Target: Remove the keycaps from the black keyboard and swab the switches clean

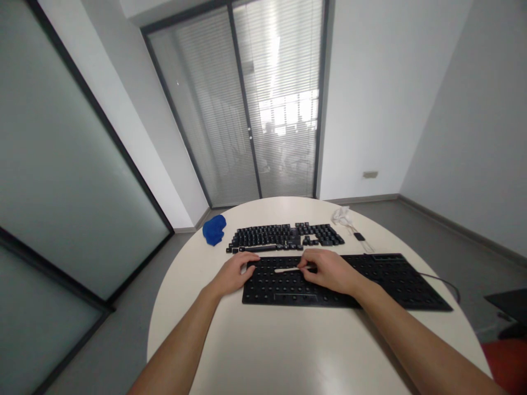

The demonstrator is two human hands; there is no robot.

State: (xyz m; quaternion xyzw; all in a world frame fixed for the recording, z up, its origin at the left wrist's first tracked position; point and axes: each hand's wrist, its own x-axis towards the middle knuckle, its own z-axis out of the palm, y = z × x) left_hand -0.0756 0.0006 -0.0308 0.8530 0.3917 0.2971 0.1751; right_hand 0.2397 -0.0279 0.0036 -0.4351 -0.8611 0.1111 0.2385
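A black keyboard base (pixel 346 299) with its keycaps off lies flat on the table in front of me. My left hand (pixel 235 271) grips its upper left corner, the thumb and fingers curled at the edge. Between the thumb and fingers of my right hand (pixel 327 267) is a thin cotton swab (pixel 287 270). Its pale tip points left, low over the key sockets; whether it touches them I cannot tell. Just beyond the base, the loose black keycaps (pixel 263 236) are laid out in keyboard order, with the long space bar (pixel 259 248) along the near row.
A blue cloth (pixel 214 229) lies at the table's far left. At the far right are a crumpled white tissue (pixel 341 215) and a wire keycap puller (pixel 359 237). The keyboard's cable (pixel 447 282) runs off to the right. The round white table (pixel 263 351) has a curved edge.
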